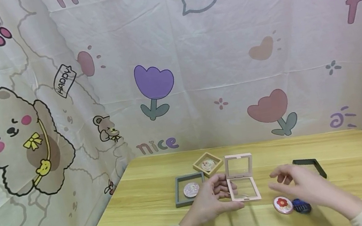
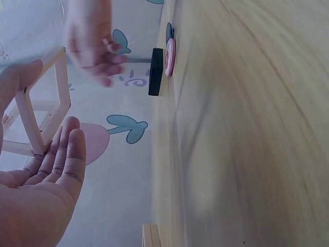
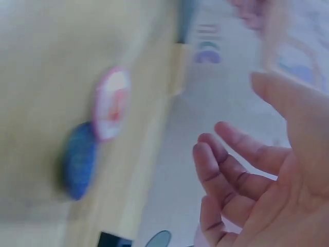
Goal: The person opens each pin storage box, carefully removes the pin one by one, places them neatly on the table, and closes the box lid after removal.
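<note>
My left hand holds a pale pink hinged display frame above the table. Thumb and fingers grip its left and lower edges, and its two clear-windowed halves stand unfolded. In the left wrist view, the frame is between the thumb and fingertips. To the right, my right hand is raised with loosely bent fingers and holds nothing; it looks blurred in the left wrist view. Below it lie a round badge with a red flower and a dark blue oval piece, the two touching or nearly so.
A grey frame with a round pale badge lies left of my left hand. Behind it is a tan frame holding another round piece. A black frame sits partly behind my right hand. Printed curtain borders the wooden table.
</note>
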The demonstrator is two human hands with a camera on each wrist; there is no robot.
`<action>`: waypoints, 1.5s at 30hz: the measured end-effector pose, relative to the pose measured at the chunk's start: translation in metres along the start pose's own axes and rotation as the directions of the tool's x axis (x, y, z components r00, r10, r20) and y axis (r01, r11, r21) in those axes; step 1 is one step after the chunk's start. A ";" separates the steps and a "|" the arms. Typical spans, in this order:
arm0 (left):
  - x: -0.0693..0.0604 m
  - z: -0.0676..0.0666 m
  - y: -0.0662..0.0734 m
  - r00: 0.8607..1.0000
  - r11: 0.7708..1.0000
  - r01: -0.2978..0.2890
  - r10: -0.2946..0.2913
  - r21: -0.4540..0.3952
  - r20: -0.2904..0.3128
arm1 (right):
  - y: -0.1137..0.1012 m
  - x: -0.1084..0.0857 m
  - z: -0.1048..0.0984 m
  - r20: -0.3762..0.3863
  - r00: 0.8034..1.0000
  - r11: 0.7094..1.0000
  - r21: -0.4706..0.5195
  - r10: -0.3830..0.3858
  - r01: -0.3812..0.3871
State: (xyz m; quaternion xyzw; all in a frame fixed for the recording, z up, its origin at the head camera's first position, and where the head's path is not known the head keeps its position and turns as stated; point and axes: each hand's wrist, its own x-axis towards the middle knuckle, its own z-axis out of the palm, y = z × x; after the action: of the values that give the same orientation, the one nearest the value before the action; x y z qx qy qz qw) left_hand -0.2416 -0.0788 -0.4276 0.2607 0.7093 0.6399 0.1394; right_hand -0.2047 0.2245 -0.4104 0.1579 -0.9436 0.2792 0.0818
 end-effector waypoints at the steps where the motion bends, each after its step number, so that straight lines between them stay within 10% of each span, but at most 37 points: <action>1: 0.000 0.000 0.000 1.000 1.000 -0.001 0.001 0.000 0.001 | -0.003 0.001 -0.005 0.001 1.000 0.998 0.054 0.009 -0.009; 9: 0.000 0.005 0.000 1.000 1.000 -0.017 0.017 -0.011 0.018 | -0.016 0.009 -0.028 0.059 0.998 0.952 0.306 -0.028 0.009; 25: -0.002 0.014 0.002 0.997 0.999 -0.024 0.026 -0.025 0.067 | -0.034 0.020 -0.025 0.185 0.981 0.891 0.433 0.061 -0.137; 36: -0.002 0.016 0.002 0.997 0.999 -0.039 0.039 -0.006 0.070 | -0.034 0.015 -0.015 0.158 0.967 0.917 0.378 -0.198 0.125; 45: -0.003 0.015 0.003 0.997 0.999 -0.036 0.035 0.003 0.070 | -0.038 0.008 -0.014 0.119 0.962 0.936 0.286 -0.247 0.204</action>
State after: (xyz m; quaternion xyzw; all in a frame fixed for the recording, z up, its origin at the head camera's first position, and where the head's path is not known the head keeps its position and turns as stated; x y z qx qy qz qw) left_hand -0.2303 -0.0678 -0.4275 0.2959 0.7007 0.6311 0.1523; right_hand -0.1980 0.2003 -0.3781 0.2960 -0.8755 0.3815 0.0182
